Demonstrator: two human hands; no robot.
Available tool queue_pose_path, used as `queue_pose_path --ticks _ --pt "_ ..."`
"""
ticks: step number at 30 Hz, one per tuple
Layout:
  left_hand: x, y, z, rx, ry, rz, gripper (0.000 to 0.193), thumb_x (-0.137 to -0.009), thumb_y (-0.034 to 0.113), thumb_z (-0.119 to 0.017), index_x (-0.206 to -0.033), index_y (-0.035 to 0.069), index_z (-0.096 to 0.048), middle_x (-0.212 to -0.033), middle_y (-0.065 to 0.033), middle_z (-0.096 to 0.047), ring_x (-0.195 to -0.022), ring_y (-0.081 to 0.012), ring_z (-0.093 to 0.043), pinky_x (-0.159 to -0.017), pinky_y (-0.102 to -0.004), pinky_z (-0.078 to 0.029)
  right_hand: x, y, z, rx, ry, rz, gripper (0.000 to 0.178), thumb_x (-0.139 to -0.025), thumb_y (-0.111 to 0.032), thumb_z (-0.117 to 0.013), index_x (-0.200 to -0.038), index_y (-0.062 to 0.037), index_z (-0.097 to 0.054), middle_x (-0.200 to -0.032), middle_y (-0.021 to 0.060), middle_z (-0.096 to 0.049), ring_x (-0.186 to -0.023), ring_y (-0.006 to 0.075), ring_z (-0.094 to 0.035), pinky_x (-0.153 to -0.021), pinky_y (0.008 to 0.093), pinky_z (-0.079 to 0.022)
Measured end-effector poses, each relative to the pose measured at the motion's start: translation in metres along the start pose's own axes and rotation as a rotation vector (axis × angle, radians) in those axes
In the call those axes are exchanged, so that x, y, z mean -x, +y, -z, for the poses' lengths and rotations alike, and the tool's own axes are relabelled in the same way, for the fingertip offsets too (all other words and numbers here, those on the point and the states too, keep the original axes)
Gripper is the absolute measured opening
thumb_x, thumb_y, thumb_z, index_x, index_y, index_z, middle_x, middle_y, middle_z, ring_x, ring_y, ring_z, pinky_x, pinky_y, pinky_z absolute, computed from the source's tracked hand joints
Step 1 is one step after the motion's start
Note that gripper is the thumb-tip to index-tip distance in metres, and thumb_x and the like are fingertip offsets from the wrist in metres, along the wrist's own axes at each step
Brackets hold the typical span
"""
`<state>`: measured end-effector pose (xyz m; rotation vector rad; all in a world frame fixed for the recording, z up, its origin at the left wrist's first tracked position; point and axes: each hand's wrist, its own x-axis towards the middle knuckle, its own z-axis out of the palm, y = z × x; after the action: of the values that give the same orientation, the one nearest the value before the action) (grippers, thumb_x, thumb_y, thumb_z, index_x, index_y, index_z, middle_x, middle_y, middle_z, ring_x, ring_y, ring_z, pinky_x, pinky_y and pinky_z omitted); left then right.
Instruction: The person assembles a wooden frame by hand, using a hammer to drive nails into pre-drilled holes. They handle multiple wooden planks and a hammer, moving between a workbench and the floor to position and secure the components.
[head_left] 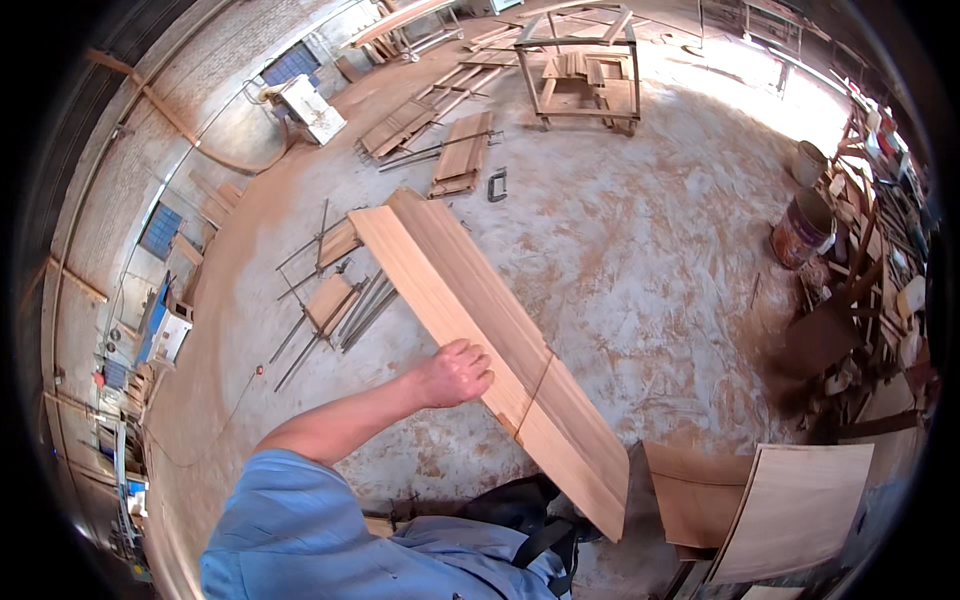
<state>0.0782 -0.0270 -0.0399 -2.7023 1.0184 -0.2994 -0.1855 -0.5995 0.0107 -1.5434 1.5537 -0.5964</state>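
Observation:
My left hand (455, 373) is closed round the left edge of a pair of long wooden boards (480, 360), fingers curled over the top. The boards slant across the middle of the head view, from the far left down to the near right beside my body. One board is paler, and the other, browner one lies along its right side. A thin dark line crosses both near their lower part; I cannot tell whether it is a cord or a joint. My right hand does not show.
Clamped wooden panels (332, 300) and metal bars lie on the floor at left, near a G-clamp (497, 185). A wheeled wooden frame (578, 85) stands at the far side. Buckets (803, 228) and scrap line the right. Thin wood sheets (795, 510) stand at near right.

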Motion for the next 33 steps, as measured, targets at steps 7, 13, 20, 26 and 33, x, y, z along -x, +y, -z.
queue_pose_path --ticks 7,13,20,26,33 --pt "-0.012 0.01 -0.007 0.021 0.012 -0.035 0.01 -0.065 0.019 -0.058 -0.068 0.009 -0.057 -0.071 -0.0039 -0.053 -0.074 -0.0185 -0.057 -0.063 -0.0302 -0.045 0.025 -0.008 -0.073 -0.071 -0.246 -0.078 0.028 -0.091 -0.025 -0.056 -0.099 0.0016 -0.06 -0.088 0.0124 -0.062 -0.071 0.0196 -0.055 -0.061 0.0329 -0.047" --pt "-0.015 0.009 -0.017 0.068 0.015 -0.054 0.009 -0.064 0.019 -0.058 -0.065 0.01 -0.055 -0.068 -0.0026 -0.051 -0.07 -0.0174 -0.056 -0.059 -0.0299 -0.042 0.026 -0.011 -0.099 -0.15 -0.373 -0.177 0.031 -0.094 -0.027 -0.054 -0.104 0.0015 -0.061 -0.09 0.0125 -0.063 -0.071 0.0195 -0.056 -0.062 0.0337 -0.048" --pt "-0.024 0.054 -0.014 0.02 -0.046 -0.048 0.013 -0.064 0.021 -0.058 -0.06 0.009 -0.054 -0.062 -0.0048 -0.054 -0.064 -0.0199 -0.055 -0.057 -0.0322 -0.04 -0.003 -0.039 -0.127 -0.282 -0.674 -0.332 0.034 -0.096 -0.029 -0.052 -0.11 0.0015 -0.061 -0.093 0.0126 -0.065 -0.072 0.0195 -0.056 -0.064 0.0345 -0.05" --pt "-0.042 0.098 0.009 0.054 0.005 -0.104 0.017 -0.061 0.023 -0.057 -0.061 0.006 -0.055 -0.062 -0.0084 -0.051 -0.063 -0.0222 -0.052 -0.054 -0.033 -0.039 0.114 -0.103 -0.296 -0.324 -1.017 0.071 0.018 -0.094 -0.023 -0.062 -0.085 -0.0074 -0.061 -0.064 -0.0024 -0.048 -0.055 0.0069 -0.047 -0.05 0.0218 -0.037" --pt "-0.033 0.134 0.038 0.221 -0.059 -0.154 0.024 -0.067 0.024 -0.057 -0.067 0.001 -0.06 -0.065 -0.0132 -0.056 -0.065 -0.0261 -0.054 -0.059 -0.0363 -0.042 0.243 -0.095 -0.451 -0.298 -1.508 -0.002 0.035 -0.096 -0.032 -0.055 -0.098 0.0014 -0.065 -0.078 0.0086 -0.066 -0.066 0.0133 -0.06 -0.058 0.0286 -0.048"
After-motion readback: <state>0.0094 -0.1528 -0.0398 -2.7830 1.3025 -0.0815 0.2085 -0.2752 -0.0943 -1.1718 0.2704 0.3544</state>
